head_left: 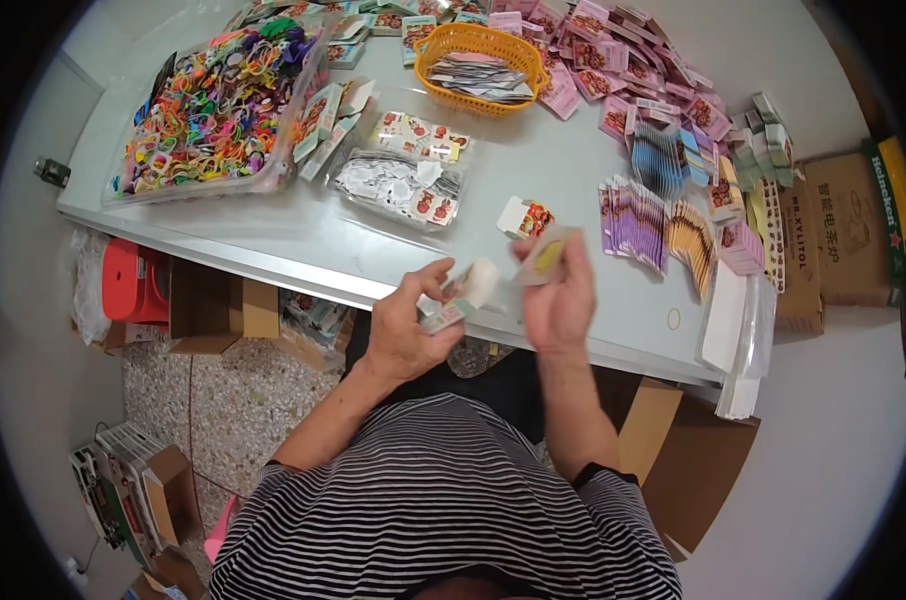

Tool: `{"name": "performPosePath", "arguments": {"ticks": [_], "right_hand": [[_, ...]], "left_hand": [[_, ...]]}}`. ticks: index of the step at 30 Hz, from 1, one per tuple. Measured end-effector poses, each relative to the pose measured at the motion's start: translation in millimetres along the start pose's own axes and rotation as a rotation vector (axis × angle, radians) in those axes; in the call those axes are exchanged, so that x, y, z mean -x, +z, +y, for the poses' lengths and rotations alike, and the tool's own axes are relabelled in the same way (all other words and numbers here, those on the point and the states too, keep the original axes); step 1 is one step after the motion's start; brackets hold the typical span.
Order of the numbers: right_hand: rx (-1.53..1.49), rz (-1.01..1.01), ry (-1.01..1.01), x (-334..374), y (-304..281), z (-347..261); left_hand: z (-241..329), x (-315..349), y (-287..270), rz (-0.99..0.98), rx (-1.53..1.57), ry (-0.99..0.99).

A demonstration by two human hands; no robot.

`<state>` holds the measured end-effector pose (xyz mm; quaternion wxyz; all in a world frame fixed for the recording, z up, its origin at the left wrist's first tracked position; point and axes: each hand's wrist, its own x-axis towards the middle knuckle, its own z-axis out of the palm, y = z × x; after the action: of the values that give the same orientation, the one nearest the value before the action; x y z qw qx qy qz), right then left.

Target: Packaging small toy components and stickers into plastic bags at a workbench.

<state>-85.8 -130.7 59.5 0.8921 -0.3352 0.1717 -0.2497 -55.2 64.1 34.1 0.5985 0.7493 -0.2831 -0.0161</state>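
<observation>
White and pale-green, a small printed cardboard box [446, 318] sits at the centre of the view, tilted above the near edge of a pale grey desk [303, 235]. Its white flap stands open towards one o'clock; its pictures are too small to make out. The left hand [408, 318] grips it between thumb and fingers. At two o'clock from the box, the right hand [561, 302] pinches a flat, translucent packet [547, 260] with a yellow patch, blurred. At one o'clock lies a white card box with red pictures [529, 218]; at eleven, a clear plastic tub [393, 214] of white paper pieces.
</observation>
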Motion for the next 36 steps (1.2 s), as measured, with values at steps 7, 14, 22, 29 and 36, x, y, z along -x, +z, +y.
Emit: {"name": "performPosePath", "arguments": {"ticks": [7, 14, 22, 29, 36], "right_hand": [[-0.226, -0.046, 0.330, 19.9, 24.2, 27.7], [-0.036, -0.046, 0.286, 16.8, 13.8, 28.6], [0.536, -0.134, -0.314, 16.9, -4.2, 1.7], [0.964, -0.235, -0.544, 28.9, -6.6, -5.2], [1.085, -0.322, -0.437, 28.6, -8.2, -12.4]], "left_hand": [[6.0, 16.1, 13.1, -0.241, 0.193, -0.233], [6.7, 20.3, 0.5, -0.440, 0.289, -0.270], [14.7, 16.3, -10.9, -0.130, -0.103, -0.405], [15.0, 11.7, -5.2, -0.081, -0.400, -0.094], [11.0, 16.6, -3.3, -0.107, -0.457, -0.046]]}}
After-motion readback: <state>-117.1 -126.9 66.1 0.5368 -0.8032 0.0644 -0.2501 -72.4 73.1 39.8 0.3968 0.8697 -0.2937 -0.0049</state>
